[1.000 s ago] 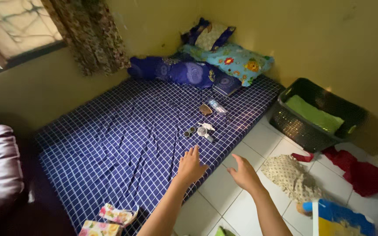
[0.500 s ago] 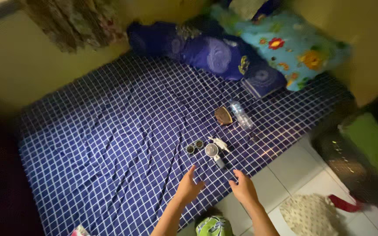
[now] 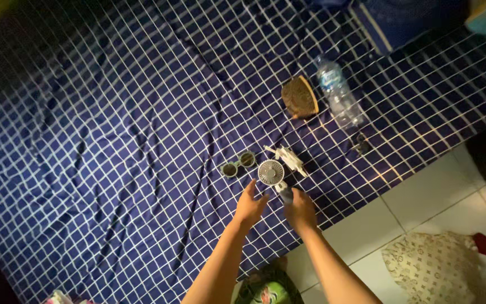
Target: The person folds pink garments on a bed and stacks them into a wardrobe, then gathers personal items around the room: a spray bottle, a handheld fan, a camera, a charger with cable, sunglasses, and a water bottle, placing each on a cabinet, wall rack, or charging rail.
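Handheld fan (image 3: 273,174) lies on the bed (image 3: 113,141), on the blue checked sheet near the edge. Right hand (image 3: 300,209) covers the fan's handle, fingers curled on it. Left hand (image 3: 250,204) just left of the fan, fingers spread, touching nothing. Round sunglasses (image 3: 238,164) left of the fan; brown hairbrush (image 3: 299,97) and clear plastic bottle (image 3: 340,97) beyond it.

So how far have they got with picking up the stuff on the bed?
Just starting. Nothing looks gathered yet: the sunglasses, brown brush, water bottle and white clip all lie on the checked sheet. In hand: the right hand is at the handle of the small handheld fan, the left hand open beside it. Everything else is left.
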